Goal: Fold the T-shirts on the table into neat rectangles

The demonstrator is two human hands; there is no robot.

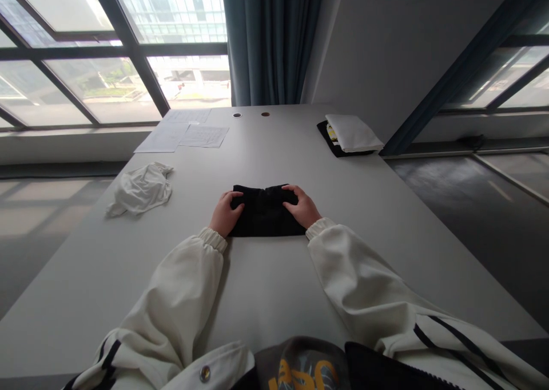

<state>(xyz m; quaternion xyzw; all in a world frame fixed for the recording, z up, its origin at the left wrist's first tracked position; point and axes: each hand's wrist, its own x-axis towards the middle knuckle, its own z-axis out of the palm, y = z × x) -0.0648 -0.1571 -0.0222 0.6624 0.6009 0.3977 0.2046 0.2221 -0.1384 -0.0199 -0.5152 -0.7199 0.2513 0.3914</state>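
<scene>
A piece of black cloth (263, 215), folded into a wide rectangle, lies in front of me at the middle of the white table. My left hand (226, 211) grips its left side, the thumb on top near the upper left corner. On the opposite side, my right hand (302, 207) pinches the upper right part between thumb and fingers. The cloth's far edge dips slightly in the middle. What garment it is, I cannot make out.
On the white table (266, 287), a crumpled white cloth (143, 187) lies at the left. Sheets of paper (203, 136) rest at the far left. A folded white cloth (355, 132) sits on a black one (330, 141) at the far right. Two cable holes (265, 114) are near the back edge.
</scene>
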